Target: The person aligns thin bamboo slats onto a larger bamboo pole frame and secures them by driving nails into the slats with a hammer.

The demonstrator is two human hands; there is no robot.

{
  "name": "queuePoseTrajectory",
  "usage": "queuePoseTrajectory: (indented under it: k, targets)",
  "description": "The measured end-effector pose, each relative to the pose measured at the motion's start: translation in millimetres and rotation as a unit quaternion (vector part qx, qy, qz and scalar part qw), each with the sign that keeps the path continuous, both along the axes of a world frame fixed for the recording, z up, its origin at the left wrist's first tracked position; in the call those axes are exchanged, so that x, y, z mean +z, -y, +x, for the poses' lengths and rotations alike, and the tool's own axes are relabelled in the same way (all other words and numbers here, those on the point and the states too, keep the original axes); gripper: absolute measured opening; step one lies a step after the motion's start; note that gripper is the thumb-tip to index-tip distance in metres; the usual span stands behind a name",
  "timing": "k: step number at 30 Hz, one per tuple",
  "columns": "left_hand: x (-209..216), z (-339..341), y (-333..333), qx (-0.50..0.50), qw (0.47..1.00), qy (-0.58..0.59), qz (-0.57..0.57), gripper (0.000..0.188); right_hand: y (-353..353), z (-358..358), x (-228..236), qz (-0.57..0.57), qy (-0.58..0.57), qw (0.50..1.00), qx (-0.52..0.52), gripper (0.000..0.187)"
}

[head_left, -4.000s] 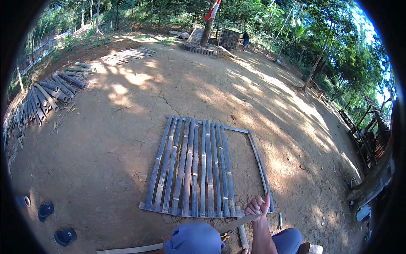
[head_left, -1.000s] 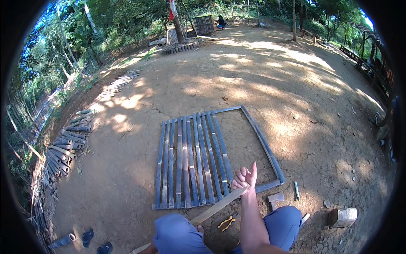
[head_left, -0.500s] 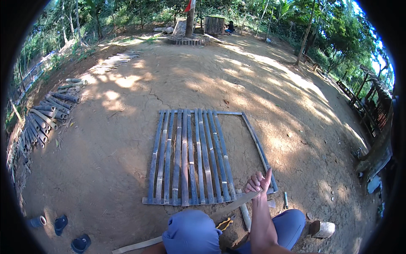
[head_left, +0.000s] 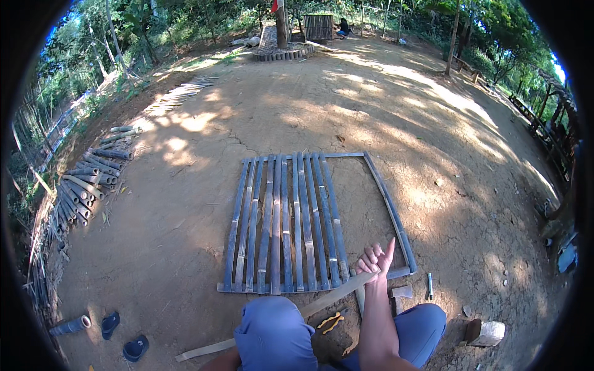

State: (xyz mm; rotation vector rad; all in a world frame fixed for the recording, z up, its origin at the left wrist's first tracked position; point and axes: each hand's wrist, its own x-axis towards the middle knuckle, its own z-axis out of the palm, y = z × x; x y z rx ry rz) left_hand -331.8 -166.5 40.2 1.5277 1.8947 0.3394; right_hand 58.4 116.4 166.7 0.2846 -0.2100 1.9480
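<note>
My right hand (head_left: 376, 260) has its fingers curled around the upper end of a long pale bamboo slat (head_left: 331, 298), with the thumb sticking up. From there the slat slants down to the left, passing behind my raised left knee. My left hand is hidden by that knee; just a bit of the left forearm (head_left: 224, 360) shows. In front of my knees lies a bamboo frame (head_left: 401, 240) with several dark slats (head_left: 275, 229) side by side across its left part. The right part is bare ground inside the frame, and my right hand is above its near edge.
Yellow-handled pliers (head_left: 330, 320) lie between my knees. By my right knee are a metal-headed tool (head_left: 402, 292), a slim pale-blue stick (head_left: 430, 286) and a wooden block (head_left: 486, 333). Slippers (head_left: 135, 349), a bamboo tube (head_left: 71, 326) and stacked bamboo (head_left: 83, 191) are leftward. A person (head_left: 344, 28) sits far off.
The whole view has shifted, so the frame appears slightly higher and farther right. My right hand keeps its grip on the slat and sits a little left relative to the frame.
</note>
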Motion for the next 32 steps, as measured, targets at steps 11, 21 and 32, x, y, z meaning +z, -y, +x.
queuePoseTrajectory:
  k: [11, 21, 32]
  targets:
    - [24, -112, 72, -0.036, 0.996, -0.074, 0.019, 0.050, 3, -1, 11, -0.005, 0.007, 1.000, 0.017, 0.076]
    - [-15, -93, 64, -0.063, 0.994, -0.047, 0.070, 0.058, 55, -26, 96, 0.111, 0.141, 0.983, -0.034, 0.075]
    - [31, -105, 80, -0.008, 1.000, 0.007, -0.026, 0.061, 30, 3, 30, 0.024, 0.022, 0.999, 0.001, 0.072]
